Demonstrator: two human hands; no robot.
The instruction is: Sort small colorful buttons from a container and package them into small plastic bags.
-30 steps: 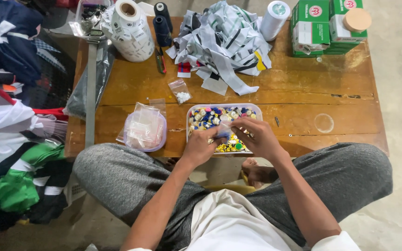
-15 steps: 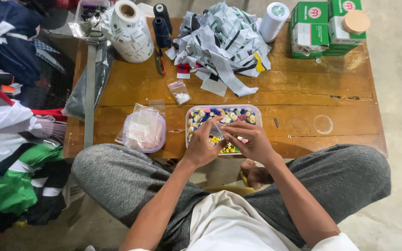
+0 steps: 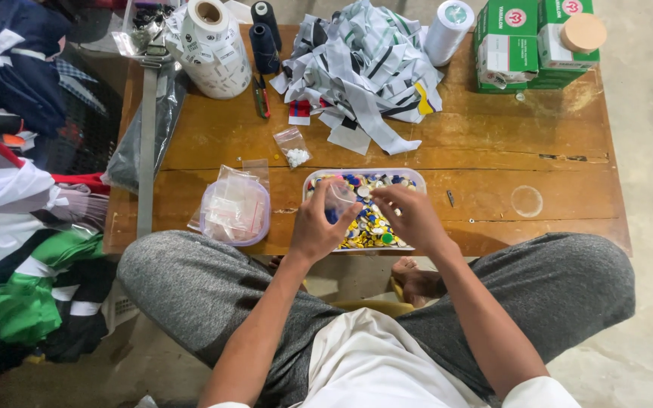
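The small clear bag [image 3: 339,198] sat pinched in the left hand [image 3: 319,227], thumb and fingers closed on its lower part so that its mouth stood up over the near-left corner of the tray of buttons [image 3: 404,178]. The right hand [image 3: 411,217] hovered just beside it on the tray side, fingertips drawn together at the bag's mouth; whether they nipped a button could not be told.

The likeliest slip, judging from this pose, was a button missing the narrow mouth and dropping back into the tray or off the near table edge [image 3: 538,242] onto the lap, since the bag was limp and held by one hand only. A loosened pinch could also tip out the blue pieces already inside.

Counted outward from the grip: one tray, its buttons too many to count; one round lidded tub [image 3: 234,211] to the left; one small bag of white bits [image 3: 295,146] beyond; two dark thread cones [image 3: 264,34]; one white cone [image 3: 447,30]; one roll of labels [image 3: 213,49]; one heap of ribbon strips [image 3: 364,68]; green boxes [image 3: 508,45], at least two.
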